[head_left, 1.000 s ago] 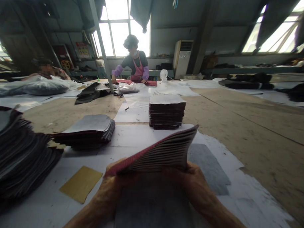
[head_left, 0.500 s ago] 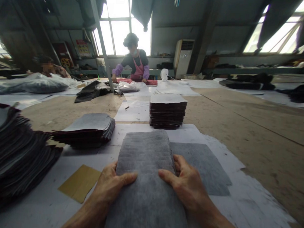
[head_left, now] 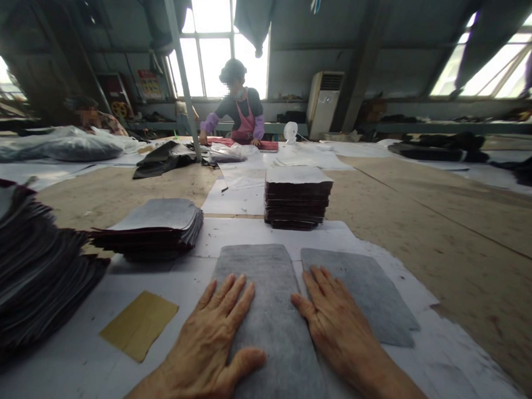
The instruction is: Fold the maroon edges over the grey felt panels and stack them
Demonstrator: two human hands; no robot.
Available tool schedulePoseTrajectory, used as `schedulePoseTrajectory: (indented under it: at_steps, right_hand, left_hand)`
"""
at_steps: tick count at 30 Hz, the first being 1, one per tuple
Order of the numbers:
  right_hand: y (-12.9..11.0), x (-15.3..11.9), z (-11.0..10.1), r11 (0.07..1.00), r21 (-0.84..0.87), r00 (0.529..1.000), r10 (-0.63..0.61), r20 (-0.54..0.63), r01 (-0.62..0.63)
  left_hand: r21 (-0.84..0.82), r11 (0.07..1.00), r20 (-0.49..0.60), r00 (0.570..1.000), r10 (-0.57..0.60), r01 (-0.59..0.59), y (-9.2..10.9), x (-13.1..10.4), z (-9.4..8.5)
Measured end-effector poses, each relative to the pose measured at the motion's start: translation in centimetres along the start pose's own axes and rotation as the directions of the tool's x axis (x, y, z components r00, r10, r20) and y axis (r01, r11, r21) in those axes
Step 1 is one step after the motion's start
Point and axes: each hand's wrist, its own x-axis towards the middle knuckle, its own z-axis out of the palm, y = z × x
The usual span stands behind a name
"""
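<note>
A long grey stack of fabric-like sheets (head_left: 263,269) lies on the white paper in front of me, its near end running out of view. My left hand (head_left: 215,331) rests flat on the stack's left side, fingers stretched and thumb out to the right. At the right edge is my right hand (head_left: 336,318), open and palm down, its thumb by the edge and its fingers reaching over a grey sheet (head_left: 371,290) beside the stack. Neither hand grips anything.
A tall pile of dark sheets (head_left: 31,278) stands at left, with a lower pile (head_left: 156,219) beyond it. A tan square (head_left: 139,325) lies nearer. Another neat stack (head_left: 297,200) stands ahead. Across the table a person (head_left: 240,108) in a pink apron handles red material; another person sits far left.
Both hands have let go of the stack's sides and opened. My left hand now lies flat on top, and my right is spread at the right edge. The stack's far end looks lower and flatter.
</note>
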Motion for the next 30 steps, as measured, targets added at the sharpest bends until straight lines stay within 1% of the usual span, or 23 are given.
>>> schedulePoseTrajectory:
  at_steps: [1, 2, 4, 5, 6, 7, 9, 10, 11, 12, 14, 15, 16, 18, 20, 22, 23, 24, 26, 28, 30]
  right_hand:
    - [0.0, 0.1, -0.2, 1.000, -0.003, 1.000, 0.013, -0.017, -0.013]
    - [-0.2, 0.2, -0.5, 1.000, 0.010, 0.998, 0.024, -0.063, -0.023]
    - [-0.9, 0.2, -1.5, 0.997, 0.070, 0.985, 0.024, -0.174, -0.012]
    - [-1.4, 0.1, -2.0, 0.995, 0.097, 0.980, -0.016, -0.200, 0.036]
    - [-1.9, -0.1, -2.4, 0.988, 0.117, 0.977, -0.077, -0.197, 0.102]
    - [-2.5, -0.5, -2.7, 0.975, 0.125, 0.974, -0.161, -0.161, 0.182]
    - [-3.5, -1.3, -3.2, 0.936, 0.127, 0.944, -0.328, -0.025, 0.328]
    - [-3.9, -1.7, -3.3, 0.919, 0.128, 0.924, -0.380, 0.036, 0.373]
    - [-4.1, -2.0, -3.4, 0.910, 0.127, 0.911, -0.405, 0.069, 0.395]
    - [-4.3, -2.2, -3.5, 0.910, 0.122, 0.911, -0.407, 0.069, 0.397]
    - [-4.6, -2.4, -3.5, 0.911, 0.118, 0.918, -0.398, -0.003, 0.395]
    - [-4.8, -2.5, -3.4, 0.900, 0.127, 0.909, -0.412, -0.059, 0.417]
    - [-4.9, -2.6, -3.3, 0.881, 0.140, 0.892, -0.440, -0.108, 0.451]
    - [-5.3, -3.0, -2.8, 0.834, 0.161, 0.848, -0.506, -0.155, 0.527]
    - [-5.7, -3.5, -2.4, 0.803, 0.159, 0.817, -0.552, -0.163, 0.574]
    - [-6.2, -4.1, -2.2, 0.801, 0.139, 0.812, -0.561, -0.162, 0.582]
    - [-6.6, -4.5, -2.1, 0.801, 0.127, 0.808, -0.560, -0.185, 0.585]
    - [-6.9, -4.8, -2.1, 0.800, 0.118, 0.802, -0.559, -0.213, 0.589]
    - [-7.7, -5.5, -2.0, 0.798, 0.112, 0.792, -0.552, -0.260, 0.593]
    - [-8.3, -6.3, -2.1, 0.818, 0.135, 0.816, -0.514, -0.264, 0.559]
    - [-8.7, -6.8, -2.5, 0.850, 0.165, 0.858, -0.463, -0.222, 0.501]
  left_hand:
    - [0.000, 1.000, 0.081, 0.997, 0.012, -0.012, 0.1, 0.0, -0.2]
    - [0.000, 1.000, 0.121, 0.993, 0.002, -0.003, 0.3, 0.0, -0.4]
    - [0.002, 1.000, 0.136, 0.990, -0.021, 0.021, 0.4, 0.1, -0.7]
    - [0.004, 1.000, 0.134, 0.991, -0.022, 0.022, 0.4, 0.1, -0.8]
    - [0.006, 1.000, 0.131, 0.991, -0.019, 0.018, 0.4, 0.0, -1.0]
    - [0.011, 1.000, 0.129, 0.991, -0.021, 0.019, 0.3, -0.1, -1.0]
    - [0.019, 0.999, 0.131, 0.991, -0.038, 0.036, 0.1, -0.3, -1.2]
    - [0.015, 0.999, 0.141, 0.989, -0.048, 0.046, 0.0, -0.5, -1.3]
    - [0.006, 0.998, 0.157, 0.986, -0.059, 0.059, -0.2, -0.7, -1.5]
    - [-0.009, 0.997, 0.178, 0.981, -0.071, 0.073, -0.4, -0.8, -1.6]
    - [-0.050, 0.991, 0.194, 0.975, -0.109, 0.120, -0.9, -0.9, -2.0]
    - [-0.067, 0.985, 0.176, 0.973, -0.148, 0.162, -1.2, -0.9, -2.2]
    - [-0.082, 0.975, 0.146, 0.970, -0.194, 0.207, -1.5, -0.8, -2.3]
    - [-0.109, 0.954, 0.113, 0.957, -0.266, 0.278, -2.1, -0.6, -2.5]
    - [-0.115, 0.951, 0.152, 0.951, -0.270, 0.288, -2.5, -0.4, -2.5]
    - [-0.092, 0.967, 0.214, 0.953, -0.215, 0.239, -2.5, -0.3, -2.4]
    - [-0.068, 0.975, 0.239, 0.952, -0.189, 0.211, -2.4, -0.3, -2.4]
    - [-0.040, 0.980, 0.259, 0.950, -0.176, 0.193, -2.3, -0.3, -2.4]
    - [0.009, 0.981, 0.295, 0.937, -0.186, 0.192, -1.9, -0.3, -2.5]
    - [0.030, 0.978, 0.309, 0.929, -0.206, 0.207, -1.6, -0.2, -2.6]
    - [0.026, 0.975, 0.302, 0.928, -0.219, 0.222, -1.6, -0.2, -2.7]
